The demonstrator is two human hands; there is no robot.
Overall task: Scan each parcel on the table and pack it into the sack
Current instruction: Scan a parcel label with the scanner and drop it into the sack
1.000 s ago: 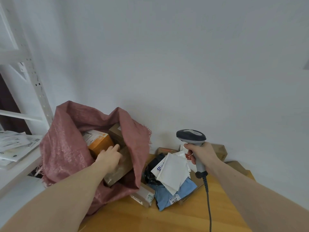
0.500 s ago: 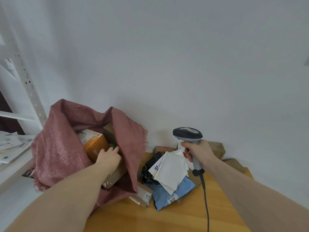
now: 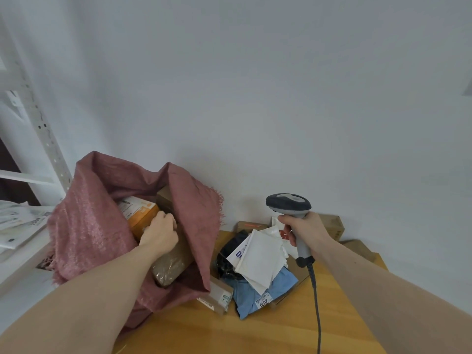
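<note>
The left hand point(image 3: 160, 235) reaches into the coarse, frayed pink woven sack point(image 3: 86, 231) at nine o'clock, fingers curled over a long brown parcel point(image 3: 170, 264) beside an orange carton point(image 3: 140, 215). The right hand point(image 3: 305, 229) grips a grey corded barcode scanner point(image 3: 290, 204). Below it, on the smooth wooden table point(image 3: 268, 330), lie crumpled white mailers point(image 3: 260, 256), a blue bag point(image 3: 258, 293) labelled "2010", a black pouch point(image 3: 228, 254) and cardboard boxes point(image 3: 217, 295).
</note>
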